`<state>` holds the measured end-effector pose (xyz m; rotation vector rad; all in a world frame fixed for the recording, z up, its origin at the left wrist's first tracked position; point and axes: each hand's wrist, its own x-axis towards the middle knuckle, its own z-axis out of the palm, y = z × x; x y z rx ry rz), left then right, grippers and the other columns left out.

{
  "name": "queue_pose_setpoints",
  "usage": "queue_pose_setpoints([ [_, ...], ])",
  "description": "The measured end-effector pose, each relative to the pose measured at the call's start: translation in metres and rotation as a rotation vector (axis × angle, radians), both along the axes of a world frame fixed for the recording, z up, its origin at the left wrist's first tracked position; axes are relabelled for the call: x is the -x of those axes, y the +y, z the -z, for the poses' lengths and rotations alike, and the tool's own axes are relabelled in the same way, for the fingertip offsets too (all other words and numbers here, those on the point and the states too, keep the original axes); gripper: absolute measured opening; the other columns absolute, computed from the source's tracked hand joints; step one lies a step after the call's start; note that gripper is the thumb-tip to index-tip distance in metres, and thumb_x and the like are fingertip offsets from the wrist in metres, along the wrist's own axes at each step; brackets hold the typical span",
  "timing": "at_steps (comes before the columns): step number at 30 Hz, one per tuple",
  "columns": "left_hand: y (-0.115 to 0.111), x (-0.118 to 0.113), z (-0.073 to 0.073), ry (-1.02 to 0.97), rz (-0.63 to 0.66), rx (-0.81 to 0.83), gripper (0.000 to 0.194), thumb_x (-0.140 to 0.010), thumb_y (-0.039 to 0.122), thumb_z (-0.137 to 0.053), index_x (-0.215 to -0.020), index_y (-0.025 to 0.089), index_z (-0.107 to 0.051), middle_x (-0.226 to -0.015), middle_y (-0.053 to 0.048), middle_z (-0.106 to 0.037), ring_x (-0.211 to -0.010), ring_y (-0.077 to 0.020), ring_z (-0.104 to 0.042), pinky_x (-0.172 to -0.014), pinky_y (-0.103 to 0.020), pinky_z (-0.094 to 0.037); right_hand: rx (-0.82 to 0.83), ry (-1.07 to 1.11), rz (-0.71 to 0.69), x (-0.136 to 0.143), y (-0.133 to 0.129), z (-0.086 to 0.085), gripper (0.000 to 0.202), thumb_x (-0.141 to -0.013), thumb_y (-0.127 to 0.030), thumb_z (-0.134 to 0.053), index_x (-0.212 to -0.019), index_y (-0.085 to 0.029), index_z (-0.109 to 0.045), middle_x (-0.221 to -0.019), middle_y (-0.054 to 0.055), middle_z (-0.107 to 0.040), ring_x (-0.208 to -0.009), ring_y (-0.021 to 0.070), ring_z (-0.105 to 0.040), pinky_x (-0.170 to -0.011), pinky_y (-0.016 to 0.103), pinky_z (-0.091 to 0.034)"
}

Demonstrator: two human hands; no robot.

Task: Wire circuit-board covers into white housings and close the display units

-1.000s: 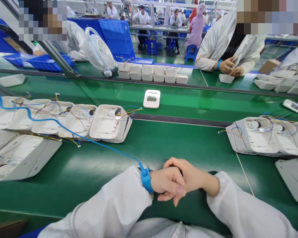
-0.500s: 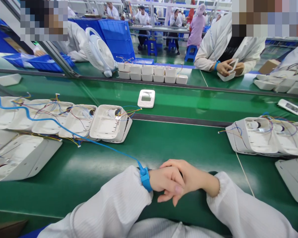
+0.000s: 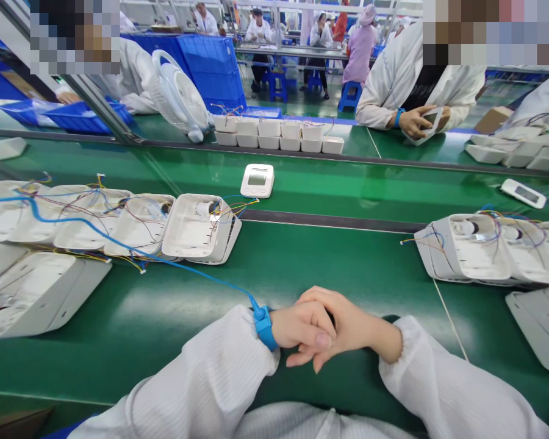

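My left hand (image 3: pixel 302 326) and my right hand (image 3: pixel 348 323) are clasped together above the green bench, fingers folded over each other. No object shows between them, though the palms are hidden. A blue wrist strap (image 3: pixel 265 328) sits around my left wrist, and its blue cord (image 3: pixel 196 272) runs off to the left. Nearest on the left, a white plastic housing (image 3: pixel 192 228) stands open side up, with wires and a small cylinder inside. More white housings (image 3: pixel 480 250) with wires stand on the right.
Beyond the bench edge, a white device with a grey screen (image 3: pixel 257 181) lies on a green belt (image 3: pixel 348 189); a second screen device (image 3: pixel 524 193) is farther right. Across it are small white cases (image 3: pixel 269 135), a fan (image 3: pixel 180 94) and a co-worker's hands (image 3: pixel 421 124) holding a white part.
Both screen devices on the belt have shifted left. My hands stay clasped, almost still. Across the belt, the co-worker has tilted the white part.
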<state>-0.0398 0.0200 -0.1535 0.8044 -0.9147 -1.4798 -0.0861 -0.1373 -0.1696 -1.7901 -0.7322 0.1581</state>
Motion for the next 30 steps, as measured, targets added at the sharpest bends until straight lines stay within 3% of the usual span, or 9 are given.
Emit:
queue_pose_setpoints([
  [4, -0.0027, -0.0006, 0.0062, -0.113, 0.125, 0.031, 0.055, -0.086, 0.058, -0.058, -0.067, 0.008, -0.06, -0.043, -0.007, -0.054, -0.033, -0.0087, -0.042, -0.036, -0.02, -0.028, 0.023, -0.011, -0.099, 0.0, -0.0016, -0.001, 0.089, -0.05, -0.046, -0.088, -0.128, -0.02, -0.052, -0.113, 0.004, -0.063, -0.094, 0.0175, -0.062, -0.081, 0.027, -0.047],
  [8, -0.0035, 0.0015, 0.0055, -0.075, 0.091, 0.028, 0.056, -0.086, 0.059, -0.059, -0.064, 0.008, -0.058, -0.041, -0.007, -0.053, -0.032, -0.0086, -0.043, -0.035, -0.02, -0.029, 0.049, 0.038, -0.035, 0.0019, -0.0009, -0.001, 0.074, -0.049, -0.047, -0.088, -0.109, -0.019, -0.055, -0.092, -0.001, -0.065, -0.075, 0.0122, -0.06, -0.064, 0.022, -0.044],
  [11, -0.002, 0.0016, 0.0052, -0.02, 0.111, -0.05, 0.057, -0.08, 0.062, -0.063, -0.06, 0.009, -0.055, -0.043, -0.005, -0.053, -0.031, -0.0108, -0.046, -0.03, -0.02, -0.029, 0.088, 0.042, 0.057, 0.0042, 0.0013, -0.0006, 0.067, -0.047, -0.051, -0.087, -0.092, -0.017, -0.051, -0.074, -0.004, -0.06, -0.058, 0.0088, -0.051, -0.05, 0.02, -0.034],
  [13, -0.0009, -0.0003, 0.0051, -0.019, 0.071, -0.078, 0.056, -0.079, 0.061, -0.065, -0.062, 0.009, -0.056, -0.044, -0.003, -0.053, -0.029, -0.0108, -0.046, -0.027, -0.019, -0.027, 0.1, 0.027, 0.12, 0.0055, 0.0032, -0.0005, 0.066, -0.048, -0.053, -0.087, -0.09, -0.017, -0.051, -0.07, -0.004, -0.058, -0.056, 0.0086, -0.048, -0.049, 0.021, -0.032],
  [17, -0.0008, -0.0061, 0.0029, -0.129, -0.148, -0.006, 0.058, -0.081, 0.06, -0.064, -0.055, 0.009, -0.055, -0.038, -0.002, -0.047, -0.027, -0.0064, -0.04, -0.028, -0.016, -0.026, 0.043, -0.055, 0.198, 0.0054, 0.0056, -0.001, 0.064, -0.053, -0.057, -0.086, -0.096, -0.017, -0.059, -0.082, 0.001, -0.062, -0.068, 0.0127, -0.055, -0.06, 0.024, -0.041],
  [20, -0.0023, -0.0072, 0.0035, -0.161, -0.179, 0.001, 0.06, -0.079, 0.063, -0.064, -0.054, 0.009, -0.056, -0.037, -0.001, -0.046, -0.029, -0.0054, -0.039, -0.03, -0.016, -0.026, 0.016, -0.137, 0.203, 0.0034, 0.0049, -0.0003, 0.066, -0.054, -0.052, -0.087, -0.105, -0.019, -0.062, -0.092, 0.003, -0.062, -0.08, 0.0155, -0.056, -0.069, 0.026, -0.045],
  [25, -0.0038, -0.0011, 0.0108, -0.142, -0.023, -0.079, 0.059, -0.073, 0.067, -0.067, -0.059, 0.01, -0.057, -0.048, -0.004, -0.057, -0.037, -0.0088, -0.05, -0.035, -0.017, -0.035, 0.009, -0.154, 0.044, 0.0024, 0.0003, -0.0023, 0.08, -0.054, -0.048, -0.088, -0.122, -0.02, -0.057, -0.105, 0.003, -0.066, -0.089, 0.0163, -0.063, -0.08, 0.026, -0.049],
  [28, -0.004, 0.0017, 0.0091, -0.165, 0.124, -0.105, 0.055, -0.074, 0.063, -0.068, -0.063, 0.01, -0.057, -0.047, -0.004, -0.057, -0.038, -0.0105, -0.053, -0.039, -0.018, -0.04, 0.089, -0.159, -0.044, 0.0029, -0.0018, -0.0072, 0.088, -0.057, -0.049, -0.085, -0.133, -0.022, -0.05, -0.119, 0.005, -0.063, -0.101, 0.0194, -0.064, -0.088, 0.028, -0.048],
  [30, -0.004, 0.0021, 0.0054, -0.186, 0.136, -0.115, 0.055, -0.076, 0.062, -0.067, -0.063, 0.01, -0.056, -0.044, -0.004, -0.056, -0.036, -0.0087, -0.05, -0.039, -0.016, -0.038, 0.114, -0.13, -0.058, 0.0027, -0.0022, -0.0089, 0.085, -0.058, -0.049, -0.083, -0.131, -0.022, -0.05, -0.118, 0.004, -0.063, -0.099, 0.0193, -0.064, -0.085, 0.028, -0.048],
])
